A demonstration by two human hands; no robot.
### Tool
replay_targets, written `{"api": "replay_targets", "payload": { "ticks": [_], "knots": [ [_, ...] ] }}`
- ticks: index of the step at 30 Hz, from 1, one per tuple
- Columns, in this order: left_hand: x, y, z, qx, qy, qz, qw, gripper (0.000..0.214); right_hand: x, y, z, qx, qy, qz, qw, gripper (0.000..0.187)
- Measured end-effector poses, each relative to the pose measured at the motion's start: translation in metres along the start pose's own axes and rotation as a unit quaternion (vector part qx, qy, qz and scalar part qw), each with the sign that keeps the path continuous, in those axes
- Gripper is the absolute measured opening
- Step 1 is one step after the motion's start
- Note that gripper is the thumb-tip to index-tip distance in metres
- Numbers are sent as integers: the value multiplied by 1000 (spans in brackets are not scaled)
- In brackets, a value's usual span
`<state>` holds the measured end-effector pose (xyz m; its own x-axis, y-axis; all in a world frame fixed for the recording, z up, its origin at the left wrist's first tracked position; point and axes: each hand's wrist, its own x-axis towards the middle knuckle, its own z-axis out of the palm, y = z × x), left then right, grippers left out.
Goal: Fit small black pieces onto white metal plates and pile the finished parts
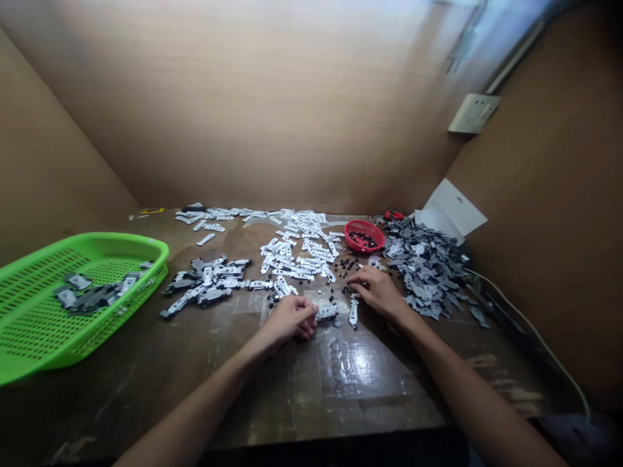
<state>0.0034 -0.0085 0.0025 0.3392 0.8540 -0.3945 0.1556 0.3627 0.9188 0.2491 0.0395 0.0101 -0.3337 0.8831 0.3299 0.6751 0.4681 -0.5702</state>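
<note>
Left grip curled narrow, can't tell if holding anything; right grip wide open, low over scuffed brown desk. Small white-and-grey plastic part just right of left grip: prob light, stiff, a bit slippery; pinch by edges. Tiny black pieces just beyond right grip.

Small white-and-grey bracket, lying flat on worn wooden bench, loose black pieces scattered beside it

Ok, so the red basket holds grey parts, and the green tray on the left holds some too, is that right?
Not quite. The red basket holds small black pieces, not grey parts, as the head view shows. The green tray on the left does hold grey parts.
</note>
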Motion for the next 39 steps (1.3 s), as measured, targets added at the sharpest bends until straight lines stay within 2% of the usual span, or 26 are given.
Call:
{"api": "replay_targets", "payload": {
  "ticks": [3,8,13,17,21,24,30,34,39],
  "knots": [
    [1,-2,0,-2,-3,6,1000,33,2,8,-3,-49,16,-3,999,16],
    [1,0,0,3,-7,0,1000,33,2,16,-3,-98,-36,-16,994,16],
    [1,-1,0,3,-7,1,1000,33,2,12,8,-121,-35,-15,992,15],
    [1,-2,0,-1,-8,1,1000,34,3,6,9,-121,-32,-23,992,12],
    [0,0,0,-1,-7,0,1000,34,2,-1,4,-39,-5,-16,999,14],
    [-1,1,0,-2,-4,-4,1000,34,1,-4,1,56,3,22,998,16],
    [-1,1,-1,-3,-3,-4,1000,33,0,-5,3,228,-23,124,966,27],
    [-2,2,0,1,1,-9,1000,33,-2,-15,5,260,-20,133,956,28],
    [-3,4,0,2,4,-17,1000,35,-3,-23,5,232,-15,113,966,25]
  ]
}}
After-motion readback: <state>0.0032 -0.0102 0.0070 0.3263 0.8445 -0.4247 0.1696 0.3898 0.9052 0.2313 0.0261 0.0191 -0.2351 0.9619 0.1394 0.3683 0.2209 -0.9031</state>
